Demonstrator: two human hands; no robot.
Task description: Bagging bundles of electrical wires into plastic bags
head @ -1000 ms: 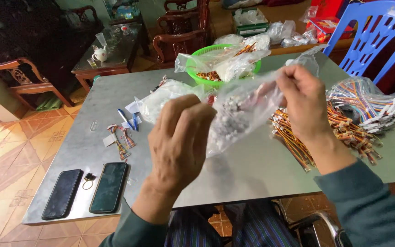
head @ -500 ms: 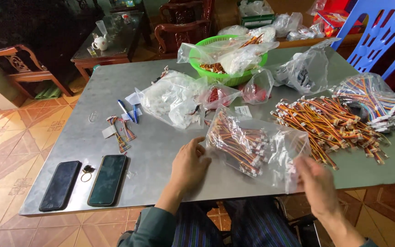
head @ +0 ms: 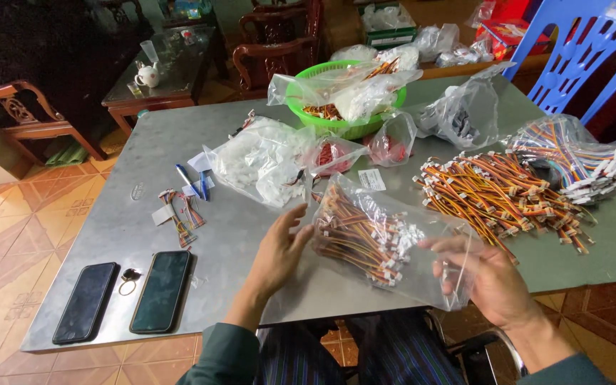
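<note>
A clear plastic bag of orange-and-yellow wire leads (head: 372, 239) lies on the grey metal table (head: 251, 157) in front of me. My left hand (head: 279, 249) rests with fingers spread against the bag's left end. My right hand (head: 490, 274) pinches the bag's open right edge near the table's front edge. A loose heap of the same wire leads (head: 507, 196) lies to the right of the bag.
A green basket (head: 344, 128) with bags of parts stands at the back. Clear bags of white connectors (head: 262, 164), rainbow ribbon cables (head: 579, 160), two dark phones (head: 162, 289) with a key ring, pens and a blue chair (head: 586, 50) surround the work spot.
The bag was held up in both hands a second ago. It now lies on the table, and both hands have come down to its two ends.
</note>
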